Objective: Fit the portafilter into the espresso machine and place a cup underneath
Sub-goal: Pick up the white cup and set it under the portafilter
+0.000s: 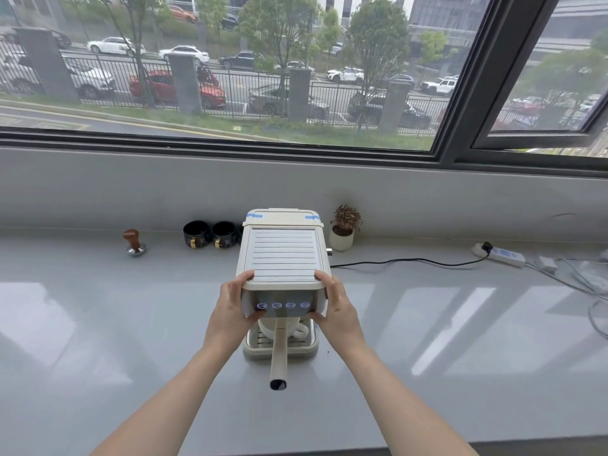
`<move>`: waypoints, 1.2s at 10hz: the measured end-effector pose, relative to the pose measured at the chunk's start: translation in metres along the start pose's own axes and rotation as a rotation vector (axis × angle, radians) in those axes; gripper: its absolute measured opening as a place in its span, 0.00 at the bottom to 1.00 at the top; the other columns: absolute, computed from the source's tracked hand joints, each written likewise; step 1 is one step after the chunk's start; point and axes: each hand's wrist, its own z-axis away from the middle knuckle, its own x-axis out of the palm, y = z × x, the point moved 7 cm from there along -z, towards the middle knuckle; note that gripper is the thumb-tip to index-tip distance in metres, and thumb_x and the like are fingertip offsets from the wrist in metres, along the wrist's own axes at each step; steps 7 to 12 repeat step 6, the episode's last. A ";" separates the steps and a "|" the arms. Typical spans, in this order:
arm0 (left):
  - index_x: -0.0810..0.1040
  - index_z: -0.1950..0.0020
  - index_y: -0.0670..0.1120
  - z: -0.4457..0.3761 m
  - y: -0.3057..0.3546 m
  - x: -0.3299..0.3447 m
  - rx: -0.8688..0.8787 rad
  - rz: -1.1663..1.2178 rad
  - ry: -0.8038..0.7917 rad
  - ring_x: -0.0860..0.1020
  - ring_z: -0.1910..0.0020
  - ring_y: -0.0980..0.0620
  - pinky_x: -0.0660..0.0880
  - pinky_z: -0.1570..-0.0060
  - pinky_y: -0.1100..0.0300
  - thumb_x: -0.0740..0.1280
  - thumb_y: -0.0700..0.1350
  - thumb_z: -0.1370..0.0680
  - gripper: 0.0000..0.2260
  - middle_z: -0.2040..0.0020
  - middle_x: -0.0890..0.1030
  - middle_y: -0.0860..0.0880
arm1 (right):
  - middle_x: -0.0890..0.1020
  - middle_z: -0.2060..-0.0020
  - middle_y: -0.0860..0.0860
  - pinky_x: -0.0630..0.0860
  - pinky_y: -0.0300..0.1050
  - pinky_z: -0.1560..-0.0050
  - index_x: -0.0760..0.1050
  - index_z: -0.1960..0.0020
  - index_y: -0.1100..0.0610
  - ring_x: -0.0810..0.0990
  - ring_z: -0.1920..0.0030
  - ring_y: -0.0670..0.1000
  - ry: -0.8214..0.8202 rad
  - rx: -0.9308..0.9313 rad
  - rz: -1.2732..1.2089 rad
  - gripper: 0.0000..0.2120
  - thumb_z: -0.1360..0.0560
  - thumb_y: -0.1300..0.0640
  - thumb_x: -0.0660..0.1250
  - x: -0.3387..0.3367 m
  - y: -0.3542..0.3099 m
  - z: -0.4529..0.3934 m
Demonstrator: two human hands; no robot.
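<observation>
Head view | left hand point(232, 306) and right hand point(339, 307) grip the espresso machine point(283, 258) sides on the bench point(98, 324) | portafilter point(279, 353) seated, handle forward | white cup point(296, 330) on drip tray beneath | task looks essentially complete

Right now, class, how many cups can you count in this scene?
3: two black cups left of the espresso machine, one white cup under it; others may be hidden.

Both hands point(283, 311) grip the espresso machine point(283, 258), cup point(279, 327) underneath.
</observation>
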 end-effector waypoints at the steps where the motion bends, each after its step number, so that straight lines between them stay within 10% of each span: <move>1: 0.61 0.36 0.67 0.000 -0.001 -0.001 0.002 0.003 0.009 0.74 0.48 0.50 0.72 0.55 0.54 0.77 0.43 0.33 0.36 0.41 0.68 0.55 | 0.67 0.30 0.47 0.79 0.52 0.49 0.55 0.32 0.37 0.77 0.42 0.54 -0.018 -0.025 0.024 0.41 0.33 0.66 0.71 -0.003 -0.004 0.002; 12: 0.60 0.35 0.66 -0.002 0.001 0.000 0.018 -0.061 -0.013 0.77 0.52 0.47 0.74 0.59 0.52 0.78 0.45 0.34 0.37 0.40 0.69 0.53 | 0.76 0.39 0.47 0.77 0.49 0.44 0.68 0.33 0.44 0.77 0.43 0.50 0.064 0.019 -0.002 0.26 0.26 0.66 0.63 -0.029 -0.013 0.001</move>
